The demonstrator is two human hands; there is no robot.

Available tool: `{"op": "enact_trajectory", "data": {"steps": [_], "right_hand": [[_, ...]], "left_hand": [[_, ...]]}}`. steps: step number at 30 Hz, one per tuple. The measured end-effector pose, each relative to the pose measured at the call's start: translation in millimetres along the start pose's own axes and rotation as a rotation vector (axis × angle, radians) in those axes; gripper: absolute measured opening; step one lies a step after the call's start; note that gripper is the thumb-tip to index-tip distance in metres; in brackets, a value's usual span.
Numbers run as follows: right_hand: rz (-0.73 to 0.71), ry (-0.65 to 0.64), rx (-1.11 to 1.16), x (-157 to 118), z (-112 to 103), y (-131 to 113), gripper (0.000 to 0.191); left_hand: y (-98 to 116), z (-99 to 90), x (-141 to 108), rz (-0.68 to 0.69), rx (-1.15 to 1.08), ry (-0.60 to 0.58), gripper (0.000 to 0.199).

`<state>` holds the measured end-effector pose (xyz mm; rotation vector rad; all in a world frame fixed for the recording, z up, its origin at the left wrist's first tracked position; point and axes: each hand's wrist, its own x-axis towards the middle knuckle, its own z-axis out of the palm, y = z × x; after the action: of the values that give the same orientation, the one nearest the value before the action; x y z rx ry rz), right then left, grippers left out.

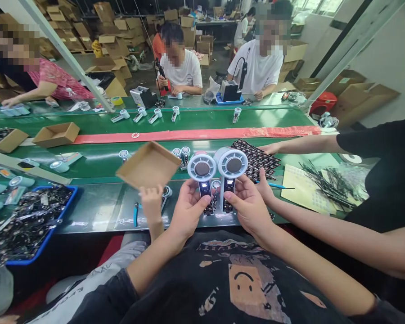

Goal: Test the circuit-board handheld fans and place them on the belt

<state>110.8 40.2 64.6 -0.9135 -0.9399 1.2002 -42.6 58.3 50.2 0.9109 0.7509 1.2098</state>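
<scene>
Side by side above the bench edge, I hold two pale blue handheld fans with round grilled heads and exposed black circuit boards in their handles. My left hand is closed around the handle of the left fan. Around the right fan my right hand is closed, thumb on its board. Small lit displays show on both boards. Behind and between them, another small fan is partly hidden. Two more fans stand just beyond, on the green belt.
At left, a co-worker's hand raises a cardboard tray. A blue bin holds black wired parts. Another person's arms reach in from the right, beside stacked circuit-board panels and black wires. Several fans lie along the far belt.
</scene>
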Motion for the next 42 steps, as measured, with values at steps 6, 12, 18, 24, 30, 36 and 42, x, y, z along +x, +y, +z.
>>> {"op": "enact_trajectory", "data": {"steps": [6, 12, 18, 24, 30, 36, 42], "right_hand": [[0.034, 0.023, 0.029, -1.4, -2.2, 1.5, 0.051], [-0.018, 0.087, 0.003, 0.1, -3.4, 2.4, 0.051], [0.021, 0.074, 0.054, -2.2, -2.3, 3.5, 0.053], [0.040, 0.031, 0.074, -4.1, 0.2, -0.5, 0.054], [0.019, -0.002, 0.088, -2.9, 4.8, -6.5, 0.051], [0.076, 0.052, 0.107, -2.5, 1.8, -1.6, 0.053], [0.089, 0.085, 0.137, -2.1, 1.3, 2.9, 0.051]], "left_hand": [[-3.7, -0.9, 0.9, -0.020, 0.008, -0.008, 0.058], [-6.1, 2.0, -0.2, -0.024, 0.003, -0.019, 0.054], [-6.0, 4.5, 0.5, 0.008, 0.021, -0.043, 0.055], [-5.8, 5.1, -1.3, 0.003, -0.008, -0.035, 0.055], [-5.8, 5.6, -3.4, -0.018, -0.025, -0.011, 0.057], [-4.5, 4.1, -4.3, -0.009, -0.021, -0.001, 0.057], [-7.0, 1.7, -3.7, -0.002, -0.028, -0.002, 0.055]]}}
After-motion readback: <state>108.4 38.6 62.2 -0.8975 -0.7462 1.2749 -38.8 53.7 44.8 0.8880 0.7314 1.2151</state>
